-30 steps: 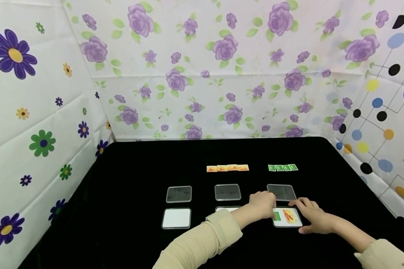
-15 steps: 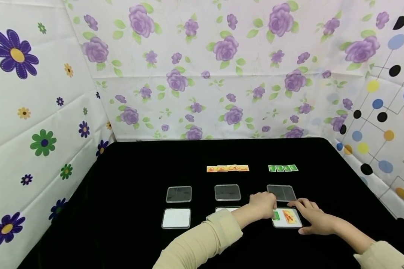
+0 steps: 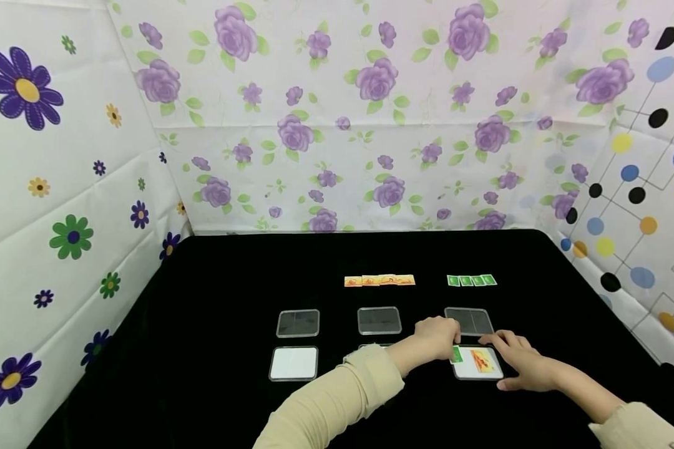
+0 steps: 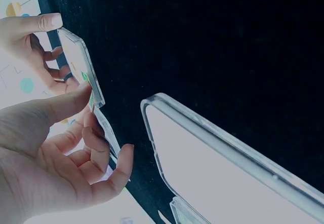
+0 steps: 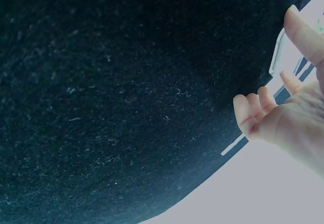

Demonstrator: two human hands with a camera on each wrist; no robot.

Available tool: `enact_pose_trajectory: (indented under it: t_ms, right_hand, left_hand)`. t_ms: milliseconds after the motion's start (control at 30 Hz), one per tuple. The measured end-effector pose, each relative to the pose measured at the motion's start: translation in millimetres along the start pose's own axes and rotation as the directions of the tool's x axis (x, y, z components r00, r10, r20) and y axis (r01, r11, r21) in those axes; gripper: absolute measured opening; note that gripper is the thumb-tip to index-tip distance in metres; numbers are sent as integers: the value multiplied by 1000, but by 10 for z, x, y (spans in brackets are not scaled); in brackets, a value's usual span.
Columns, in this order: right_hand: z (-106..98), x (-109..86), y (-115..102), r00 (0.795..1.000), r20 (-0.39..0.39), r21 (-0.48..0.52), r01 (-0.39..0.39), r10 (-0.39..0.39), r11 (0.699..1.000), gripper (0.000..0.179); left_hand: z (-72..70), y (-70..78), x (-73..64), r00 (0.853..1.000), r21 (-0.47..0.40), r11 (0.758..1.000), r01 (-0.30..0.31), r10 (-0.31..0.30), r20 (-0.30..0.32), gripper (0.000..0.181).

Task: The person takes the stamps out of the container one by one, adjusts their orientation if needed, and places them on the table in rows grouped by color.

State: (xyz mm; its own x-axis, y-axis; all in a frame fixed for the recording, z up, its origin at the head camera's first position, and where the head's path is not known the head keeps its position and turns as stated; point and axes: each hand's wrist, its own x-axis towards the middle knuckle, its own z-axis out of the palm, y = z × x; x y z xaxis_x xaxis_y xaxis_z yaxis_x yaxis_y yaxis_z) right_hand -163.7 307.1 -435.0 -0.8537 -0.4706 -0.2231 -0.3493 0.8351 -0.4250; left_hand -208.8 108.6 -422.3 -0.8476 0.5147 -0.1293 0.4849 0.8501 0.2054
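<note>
My left hand [image 3: 438, 337] pinches a small green picture card [image 3: 456, 355] between thumb and fingertips, at the left edge of a clear-rimmed case with a white inside [image 3: 465, 372]. An orange picture card [image 3: 482, 360] lies on the right half of that white surface. My right hand [image 3: 525, 363] holds the case by its right end, thumb at the near corner and index finger at the far corner. In the left wrist view, the green card [image 4: 91, 101] shows as a thin sliver under my left thumb. The right wrist view catches my right thumb [image 5: 304, 35] alongside the case.
Another white-filled case [image 3: 294, 364] lies to the left; a middle one is mostly behind my left sleeve [image 3: 373, 374]. Three clear lids [image 3: 298, 323] form a row behind. Farther back lie a row of orange cards [image 3: 379, 280] and a row of green cards [image 3: 472, 280] on black cloth.
The green card in my left hand has shifted slightly left and away from me, from over the case to its left edge. My right hand stays at the case.
</note>
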Motion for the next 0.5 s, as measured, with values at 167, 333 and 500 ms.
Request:
enact_pose_trajectory:
  t_ms: [167, 333, 500]
  right_hand:
    - [7, 1, 4, 1000, -3, -2, -9, 9, 1000, 78]
    - [8, -7, 15, 1000, -12, -10, -1, 0, 1000, 77]
    - [30, -12, 18, 1000, -12, 7, 3, -3, 1000, 77]
  left_hand:
    - [-13, 3, -4, 1000, -1, 1000, 16, -16, -20, 16]
    - [-23, 0, -9, 999, -30, 1000, 5, -6, -37, 18]
    - [-16, -8, -17, 999, -44, 999, -9, 8, -34, 22]
